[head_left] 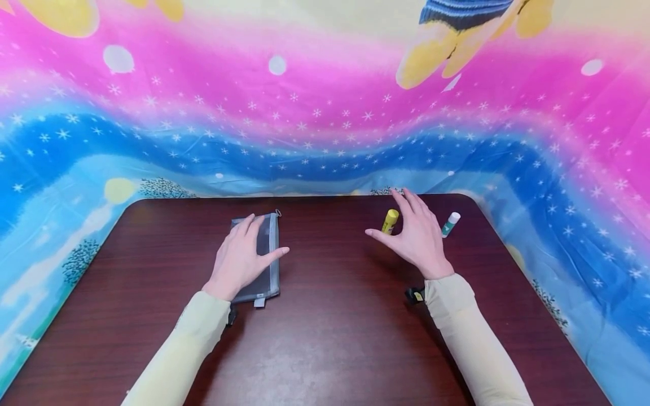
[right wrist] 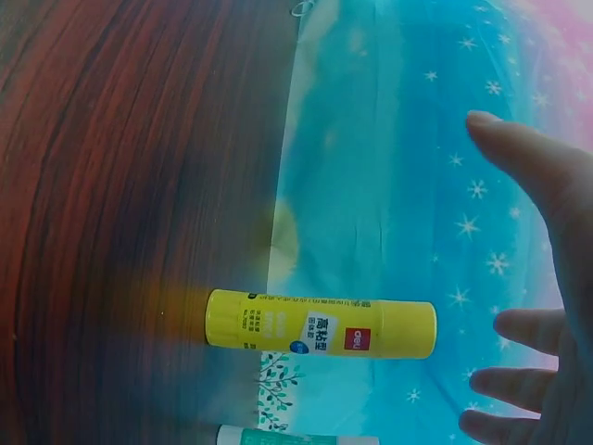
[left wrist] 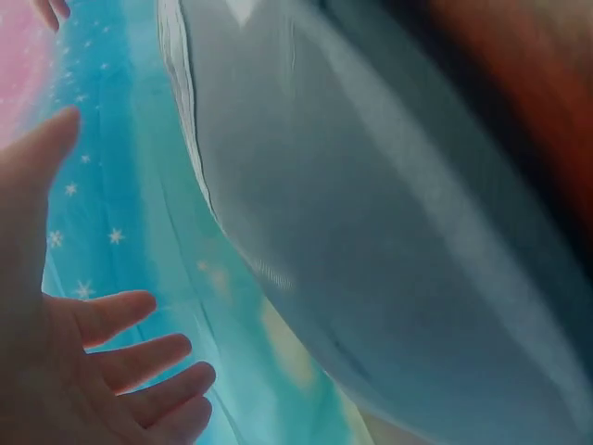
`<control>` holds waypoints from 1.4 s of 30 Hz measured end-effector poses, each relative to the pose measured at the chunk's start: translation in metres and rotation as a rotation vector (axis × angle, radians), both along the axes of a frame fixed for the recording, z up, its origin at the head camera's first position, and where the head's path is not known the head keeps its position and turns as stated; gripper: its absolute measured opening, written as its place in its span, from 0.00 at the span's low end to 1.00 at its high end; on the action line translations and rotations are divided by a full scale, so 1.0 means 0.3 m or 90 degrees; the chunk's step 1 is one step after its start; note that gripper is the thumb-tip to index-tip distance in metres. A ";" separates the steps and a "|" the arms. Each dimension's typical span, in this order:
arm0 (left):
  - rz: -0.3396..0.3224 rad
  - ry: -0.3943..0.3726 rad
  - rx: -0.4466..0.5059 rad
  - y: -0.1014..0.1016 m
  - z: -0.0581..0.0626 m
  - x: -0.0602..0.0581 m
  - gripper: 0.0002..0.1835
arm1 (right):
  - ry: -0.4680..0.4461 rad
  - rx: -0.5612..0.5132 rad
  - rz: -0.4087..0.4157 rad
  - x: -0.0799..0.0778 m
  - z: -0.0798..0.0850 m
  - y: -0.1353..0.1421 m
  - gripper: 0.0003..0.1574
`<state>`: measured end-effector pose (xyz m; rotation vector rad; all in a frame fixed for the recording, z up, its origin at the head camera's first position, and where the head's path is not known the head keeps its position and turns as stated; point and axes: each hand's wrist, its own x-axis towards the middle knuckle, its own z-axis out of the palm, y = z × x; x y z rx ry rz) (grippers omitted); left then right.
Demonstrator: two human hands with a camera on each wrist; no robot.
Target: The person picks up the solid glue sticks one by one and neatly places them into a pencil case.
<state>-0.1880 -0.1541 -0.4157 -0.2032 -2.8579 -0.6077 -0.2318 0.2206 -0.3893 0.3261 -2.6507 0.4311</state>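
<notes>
My left hand (head_left: 241,259) is over a grey mesh zip pouch (head_left: 267,276) on the table, its fingers spread and nothing gripped. The pouch (left wrist: 352,241) fills much of the left wrist view, apart from the fingers there. My right hand (head_left: 418,237) is spread beside an upright yellow glue stick (head_left: 390,221), with a gap between thumb and fingers. In the right wrist view the yellow glue stick (right wrist: 320,324) stands apart from the fingertips. Just right of that hand stands a smaller white and green glue stick (head_left: 450,224), cut off in the right wrist view.
The dark reddish-brown table (head_left: 325,338) has rounded far corners. A pink and blue patterned cloth (head_left: 315,129) hangs behind it and along both sides. A zipper pull ring (head_left: 278,213) and a small white tag (head_left: 259,303) stick out from the pouch.
</notes>
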 end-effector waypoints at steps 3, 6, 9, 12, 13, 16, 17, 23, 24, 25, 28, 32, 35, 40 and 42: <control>0.002 0.000 -0.004 0.008 0.002 0.018 0.53 | 0.000 -0.004 0.000 0.005 -0.004 0.006 0.65; 0.007 0.002 -0.004 0.016 0.007 0.037 0.50 | -0.003 -0.007 0.001 0.009 -0.008 0.012 0.64; 0.014 -0.002 0.001 0.025 0.010 0.057 0.47 | -0.002 -0.015 0.005 0.015 -0.009 0.017 0.64; 0.017 -0.010 0.010 0.035 0.010 0.074 0.47 | 0.003 -0.023 0.011 0.020 -0.006 0.023 0.64; 0.017 -0.011 0.014 0.038 0.009 0.079 0.47 | 0.003 -0.025 0.012 0.022 -0.005 0.026 0.64; 0.022 -0.012 0.014 0.048 0.006 0.093 0.47 | 0.000 -0.031 0.011 0.026 -0.003 0.033 0.63; 0.023 -0.013 0.016 0.051 0.004 0.097 0.47 | -0.002 -0.033 0.010 0.028 -0.002 0.035 0.63; 0.040 -0.019 0.004 0.067 -0.010 0.117 0.46 | -0.009 -0.045 0.000 0.033 -0.002 0.043 0.61; 0.043 -0.021 0.001 0.070 -0.013 0.119 0.46 | -0.007 -0.047 0.000 0.034 -0.004 0.044 0.61; 0.047 -0.023 -0.001 0.072 -0.016 0.121 0.46 | -0.005 -0.048 0.000 0.034 -0.005 0.044 0.60; 0.057 -0.029 -0.006 0.077 -0.025 0.123 0.45 | 0.003 -0.052 -0.001 0.037 -0.009 0.044 0.58; 0.070 -0.036 -0.001 0.083 -0.033 0.125 0.42 | 0.009 -0.062 0.001 0.043 -0.011 0.041 0.56; 0.081 -0.046 0.011 0.087 -0.034 0.126 0.38 | 0.009 -0.070 0.005 0.047 -0.013 0.037 0.55; 0.082 -0.075 0.023 0.085 -0.036 0.127 0.30 | 0.021 -0.077 0.009 0.050 -0.022 0.032 0.54; 0.075 -0.082 0.027 0.082 -0.037 0.128 0.27 | 0.021 -0.078 0.009 0.051 -0.025 0.033 0.54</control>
